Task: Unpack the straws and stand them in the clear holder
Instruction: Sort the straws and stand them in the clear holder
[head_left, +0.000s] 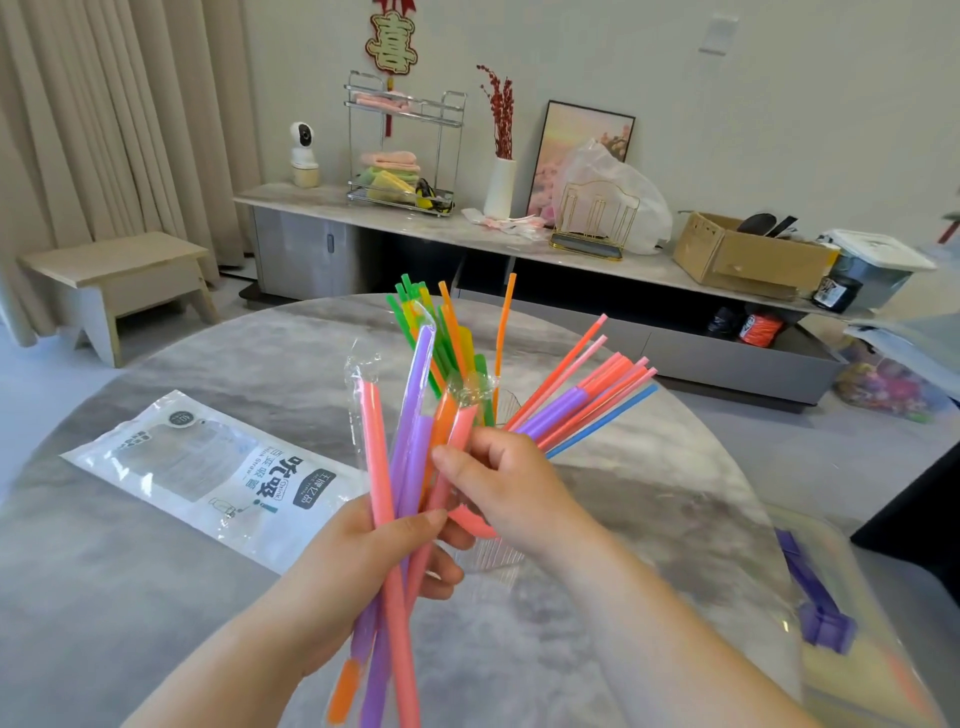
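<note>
My left hand (363, 566) grips a bundle of wide wrapped straws (382, 467) in pink, purple and orange, each in a clear film sleeve. My right hand (498, 483) pinches one pink wrapped straw (457, 436) in that bundle near its top, where the film is crumpled. Behind my hands stands the clear holder (493, 558), mostly hidden, with several straws fanning out of it: green and orange ones (447, 338) upright, pink, purple and blue ones (587, 395) leaning right.
An emptied straw packet (208, 467) with printed labels lies flat on the round grey marble table (649, 519) to the left. A clear bag with a purple clip (826, 623) lies at the right edge. A sideboard with clutter lines the far wall.
</note>
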